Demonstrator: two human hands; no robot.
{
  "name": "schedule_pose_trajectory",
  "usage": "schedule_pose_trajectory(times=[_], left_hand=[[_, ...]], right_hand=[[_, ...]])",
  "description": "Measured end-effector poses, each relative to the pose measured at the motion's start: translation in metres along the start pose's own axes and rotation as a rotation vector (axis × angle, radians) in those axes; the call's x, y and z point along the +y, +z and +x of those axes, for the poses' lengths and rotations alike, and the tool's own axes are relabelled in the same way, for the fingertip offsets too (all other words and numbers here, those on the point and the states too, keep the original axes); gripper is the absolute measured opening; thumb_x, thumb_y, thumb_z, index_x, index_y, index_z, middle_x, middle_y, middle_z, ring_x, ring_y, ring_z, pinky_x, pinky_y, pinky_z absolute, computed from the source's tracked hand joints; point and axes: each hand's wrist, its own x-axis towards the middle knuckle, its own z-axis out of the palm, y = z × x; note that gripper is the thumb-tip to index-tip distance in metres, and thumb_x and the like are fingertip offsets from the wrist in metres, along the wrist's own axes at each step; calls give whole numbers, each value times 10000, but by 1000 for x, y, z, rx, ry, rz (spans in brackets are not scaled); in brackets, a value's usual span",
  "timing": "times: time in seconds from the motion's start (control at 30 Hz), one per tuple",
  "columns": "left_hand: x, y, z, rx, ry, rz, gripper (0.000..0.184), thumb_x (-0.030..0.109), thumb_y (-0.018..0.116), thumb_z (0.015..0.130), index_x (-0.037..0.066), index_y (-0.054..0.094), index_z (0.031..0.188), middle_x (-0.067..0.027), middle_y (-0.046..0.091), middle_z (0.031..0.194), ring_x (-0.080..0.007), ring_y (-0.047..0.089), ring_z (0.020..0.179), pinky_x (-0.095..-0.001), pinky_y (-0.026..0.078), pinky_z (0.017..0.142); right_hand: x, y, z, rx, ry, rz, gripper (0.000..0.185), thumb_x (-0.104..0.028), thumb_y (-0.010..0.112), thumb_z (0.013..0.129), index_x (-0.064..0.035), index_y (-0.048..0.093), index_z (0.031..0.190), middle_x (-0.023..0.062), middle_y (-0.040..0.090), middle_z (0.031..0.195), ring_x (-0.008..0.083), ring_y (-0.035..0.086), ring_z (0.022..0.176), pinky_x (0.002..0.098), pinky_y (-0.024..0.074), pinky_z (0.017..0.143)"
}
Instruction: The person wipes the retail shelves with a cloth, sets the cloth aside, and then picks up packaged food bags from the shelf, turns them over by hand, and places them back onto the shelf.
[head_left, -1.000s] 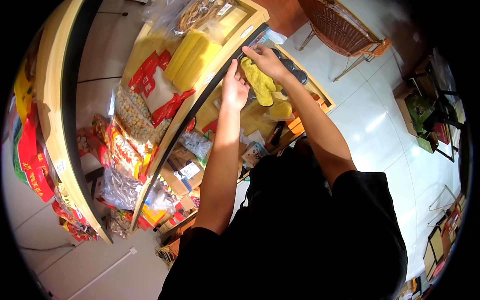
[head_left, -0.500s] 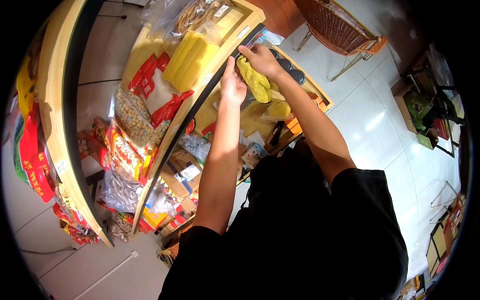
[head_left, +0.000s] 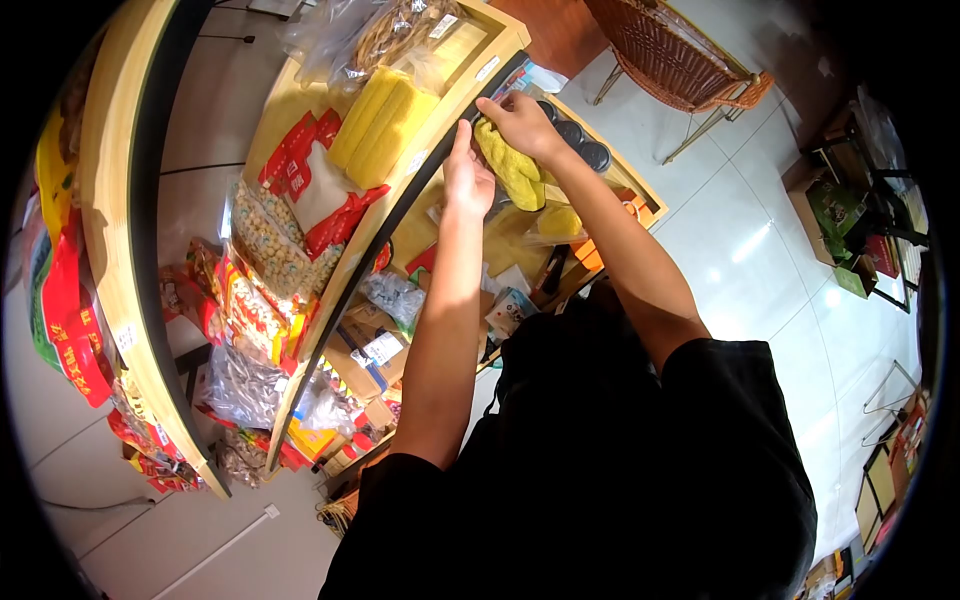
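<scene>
A yellow cloth (head_left: 513, 168) is bunched under my right hand (head_left: 522, 126), whose fingers are closed on it. The cloth hangs down beside the black front strip (head_left: 400, 208) of a wooden shelf. My left hand (head_left: 467, 182) is just left of the cloth, palm turned towards it and fingers apart, with nothing seen in it. Its fingertips come close to the strip; whether they touch it I cannot tell. Behind the strip, on the upper shelf, stands a pack of yellow noodle-like sticks (head_left: 383, 122).
Bagged snacks (head_left: 268, 228) and a red-and-white bag (head_left: 320, 180) fill the shelf at left. Black-lidded jars (head_left: 582, 143) stand right of my hands, above an orange box (head_left: 588, 255). A cardboard box (head_left: 365, 345) sits lower down. A wicker chair (head_left: 670, 60) is at the upper right.
Both hands stay at almost the same spot by the shelf edge. My left hand has dropped very slightly, and the cloth has shifted a little in my right hand.
</scene>
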Motion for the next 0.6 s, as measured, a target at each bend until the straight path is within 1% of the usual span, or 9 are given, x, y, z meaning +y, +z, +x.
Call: schedule_pose_trajectory(times=[0.07,0.17,0.2,0.23,0.3,0.33,0.43,0.5,0.6], left_hand=[[-4,-4,-3,-21,-10,-54,506,383,505,954,22,426,1300,-92,511,1267,-193,490,1169,-342,379,996],[-6,-4,-15,64,-17,20,503,387,496,958,21,422,1295,-89,512,1253,-180,502,1141,-336,393,971],[-8,-3,-21,117,21,36,386,344,499,965,20,527,1175,-59,588,1077,-129,559,982,-284,444,852],[-11,-9,-25,122,23,35,386,344,499,965,20,527,1175,-59,588,1077,-129,559,982,-284,444,852],[-17,-22,-35,87,308,457,293,287,503,970,16,611,989,-17,614,857,-83,567,781,-227,455,690],[-15,-21,-45,102,495,617,281,231,515,966,0,630,856,9,585,701,-52,527,632,-200,427,575],[-5,-17,-77,77,507,594,270,198,515,965,-22,620,851,-14,601,718,-62,535,603,-211,440,567],[3,-14,-91,99,485,623,250,161,516,961,-28,614,829,-27,611,731,-67,551,603,-214,455,583],[9,-7,-107,-6,383,662,227,153,522,956,-36,625,884,-52,630,746,-91,593,645,-218,476,610]], right_hand=[[2,0,-4,-24,-101,59,520,-408,637,842,88,596,992,188,660,930,254,636,866,341,475,782],[8,0,-12,-57,-83,90,530,-425,649,833,88,594,953,174,656,888,227,629,823,332,476,758],[13,1,-15,-59,-71,170,519,-435,669,824,70,601,926,115,641,821,172,602,766,308,474,710],[18,-2,-19,-64,-71,170,519,-435,669,824,70,601,926,115,641,821,172,602,766,308,474,710],[25,-7,-37,-167,-36,222,494,-411,634,871,64,607,1001,63,623,868,112,555,804,272,456,740],[21,-10,-50,-189,-50,278,414,-390,642,873,17,630,953,25,614,844,83,546,784,257,450,725],[12,-24,-79,-209,-3,443,361,-365,646,875,-5,641,899,-8,582,759,71,515,708,243,430,653],[30,-32,-78,-243,76,659,257,-295,610,908,-44,667,902,-44,581,796,44,487,745,211,388,673],[19,-50,-83,-281,57,512,233,-258,607,911,-34,660,941,-57,590,836,33,481,759,203,382,690]])
